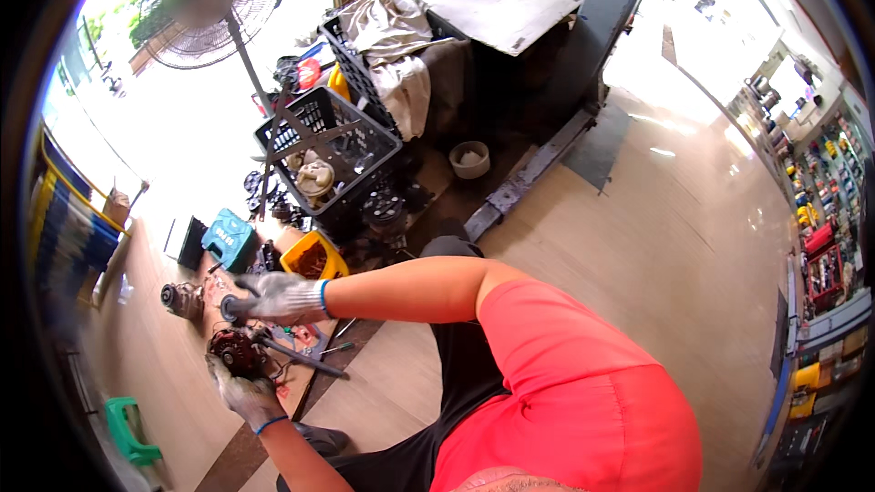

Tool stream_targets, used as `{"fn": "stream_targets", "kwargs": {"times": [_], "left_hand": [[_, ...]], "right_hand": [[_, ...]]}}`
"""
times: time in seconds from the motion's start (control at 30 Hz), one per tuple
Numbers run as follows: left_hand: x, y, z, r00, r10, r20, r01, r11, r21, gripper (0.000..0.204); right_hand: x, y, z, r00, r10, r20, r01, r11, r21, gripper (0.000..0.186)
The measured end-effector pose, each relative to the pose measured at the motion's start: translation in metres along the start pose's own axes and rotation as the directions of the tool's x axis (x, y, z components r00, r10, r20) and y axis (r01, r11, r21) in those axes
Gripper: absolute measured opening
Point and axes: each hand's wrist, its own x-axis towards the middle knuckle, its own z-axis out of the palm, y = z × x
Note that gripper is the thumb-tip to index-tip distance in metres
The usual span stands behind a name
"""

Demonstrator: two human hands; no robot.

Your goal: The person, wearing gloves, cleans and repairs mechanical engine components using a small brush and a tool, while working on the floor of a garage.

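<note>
My left hand [241, 392], in a pale gray glove, grips the lower edge of a reddish-brown round mechanical part [237, 353]. My right hand [283, 299], also gloved, holds a dark round part [232, 310] just above it. A dark long bar [314, 364] lies beside them, pointing right over the work board [296, 387]. A silver-and-black mechanical part [182, 301] sits to the left. Small hand tools [337, 346] lie partly under my right forearm.
A yellow container [314, 251], teal case [228, 239] and black crates [333, 159] with parts lie ahead. A standing fan [232, 27] is behind them, a green stool [128, 433] lower left. A steel post [611, 18] and stocked tool shelves [825, 200] stand right.
</note>
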Motion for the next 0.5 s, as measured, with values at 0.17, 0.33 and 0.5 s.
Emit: {"fn": "stream_targets", "kwargs": {"times": [0.17,0.33,0.5], "left_hand": [[0.001,0.000,-0.009,0.997,0.076,0.026,-0.079,0.992,0.098,0.034],[-0.022,-0.004,0.013,1.000,0.010,-0.010,-0.008,0.993,0.114,0.033],[0.003,-0.012,-0.010,0.995,0.077,0.070,-0.083,0.992,0.096,0.036]], "right_hand": [[0.000,0.019,0.035,0.894,0.095,0.438,-0.288,0.871,0.398,0.050],[-0.002,0.044,0.051,0.916,0.046,0.397,-0.209,0.902,0.377,0.028],[-0.001,0.040,0.049,0.949,0.074,0.308,-0.082,0.997,0.013,0.027]]}}
